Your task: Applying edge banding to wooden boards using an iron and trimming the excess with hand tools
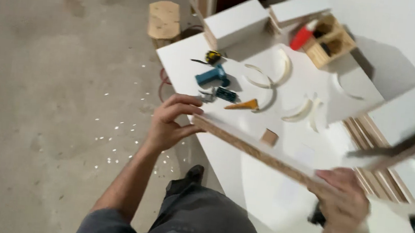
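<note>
White board (286,145), chipboard edge showing, held tilted over the near part of the desk (182,60). Left hand (168,122) grips the board's left corner: fingers curled over the top face, thumb against the raw edge, forearm reaching up from lower left. Right hand (345,200) closed on the board's near right end; blurred, so finger detail not readable. Small wood block (269,137) sits on the board's top face near its raw edge.

On the desk beyond the board: blue drill (213,75), tape measure (213,56), orange wedge (243,105), dark bit case (225,94), several curved white strips (273,74) scattered mid-desk. White box (235,22) at the far edge. Wooden crate (328,42) at the far right corner, holding a red bottle (302,36) and dark items, too small to identify. Wooden stool (164,20) on the floor off the far left corner. Stacked panels (369,144) on edge at the right.
</note>
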